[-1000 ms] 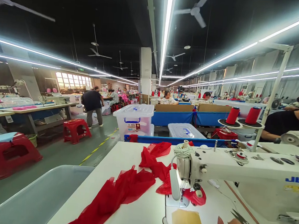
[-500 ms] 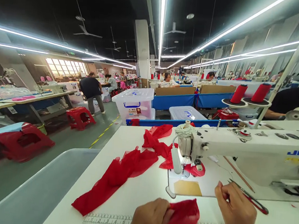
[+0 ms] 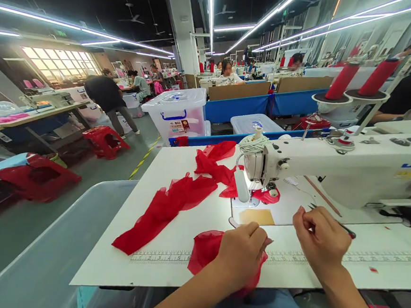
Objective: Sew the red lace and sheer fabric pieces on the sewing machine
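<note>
My left hand (image 3: 242,254) grips a bunched piece of sheer red fabric (image 3: 205,249) at the near edge of the white sewing table (image 3: 172,218). My right hand (image 3: 317,241) is closed around thread snips (image 3: 345,228) just right of it, in front of the white sewing machine (image 3: 350,170). A long strip of red fabric (image 3: 173,201) trails from under the needle area across the table to the left. A tan patch (image 3: 256,216) lies on the machine bed.
A grey plastic bin (image 3: 51,251) stands left of the table. Red thread cones (image 3: 361,78) sit on a stand behind the machine. Clear lidded boxes (image 3: 178,114), red stools (image 3: 36,176) and other workers at tables fill the aisle and background.
The view has tilted down. My left hand came into view with the red fabric piece and pulled it onto the table edge; my right hand rose over the table holding the snips.
</note>
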Demonstrator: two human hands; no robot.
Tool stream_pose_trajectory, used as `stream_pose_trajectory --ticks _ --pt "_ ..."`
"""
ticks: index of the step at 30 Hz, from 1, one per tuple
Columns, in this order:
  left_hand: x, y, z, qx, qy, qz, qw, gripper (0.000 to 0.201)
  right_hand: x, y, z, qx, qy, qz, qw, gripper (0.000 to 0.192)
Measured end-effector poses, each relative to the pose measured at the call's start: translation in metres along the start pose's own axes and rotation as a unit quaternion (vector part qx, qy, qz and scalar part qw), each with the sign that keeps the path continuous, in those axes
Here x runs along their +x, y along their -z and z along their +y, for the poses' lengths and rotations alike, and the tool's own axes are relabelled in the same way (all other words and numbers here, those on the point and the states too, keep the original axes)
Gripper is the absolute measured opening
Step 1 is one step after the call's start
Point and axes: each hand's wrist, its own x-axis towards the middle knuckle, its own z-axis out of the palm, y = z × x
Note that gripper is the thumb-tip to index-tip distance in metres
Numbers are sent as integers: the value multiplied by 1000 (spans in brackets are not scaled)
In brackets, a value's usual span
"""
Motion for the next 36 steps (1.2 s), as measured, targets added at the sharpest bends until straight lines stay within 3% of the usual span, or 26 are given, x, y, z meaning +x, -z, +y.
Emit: stream_pose_trajectory --ticks 3,5,6,9,13,16,18,19,21,23,24,25,26,29,31,32,33,36 --pt "-9 8 -6 13 -8 -16 1000 25 -8 -2 9 2 -64 -29 998 36" --pt "-11 14 -9 19 -3 -33 999 25 -12 -1 8 36 -137 -109 984 25" --pt "-11 16 -10 23 1 -39 999 25 -14 0 7 57 -174 -167 969 17" --pt "-10 18 -13 40 8 -43 998 26 -16 6 0 143 -276 -300 902 46" --pt "-12 15 -14 53 -35 -5 998 25 -16 11 -11 310 -296 -382 819 41" --pt "-14 14 -15 56 -78 31 995 20 -15 11 -14 374 -297 -460 749 31" --pt "-15 16 -16 60 -93 41 993 18 -15 11 -12 374 -289 -502 725 29" --pt "-15 17 -16 63 -97 44 992 19 -15 11 -11 356 -277 -512 731 30" --pt "-15 19 -16 69 -98 52 991 22 -15 11 -10 295 -252 -476 789 33" --pt "-15 19 -15 72 -95 64 991 25 -13 10 -13 250 -260 -375 854 34" --pt "-15 19 -14 71 -94 70 991 26 -12 9 -16 255 -291 -320 865 35" --pt "-15 18 -14 67 -93 74 991 28 -10 8 -20 280 -342 -276 853 36" --pt "-15 17 -13 62 -92 78 991 29 -9 7 -23 320 -406 -243 821 37" --pt "-15 16 -12 45 -88 89 991 32 -5 6 -31 446 -570 -207 658 41" --pt "-16 17 -12 42 -85 90 991 32 -4 6 -33 503 -600 -206 587 40" --pt "-17 18 -12 43 -82 89 992 32 -5 6 -33 520 -595 -205 577 39" --pt "-17 19 -12 44 -80 85 992 31 -6 7 -33 527 -581 -207 585 38" --pt "-18 22 -12 52 -80 72 993 29 -10 9 -31 496 -487 -252 673 31"
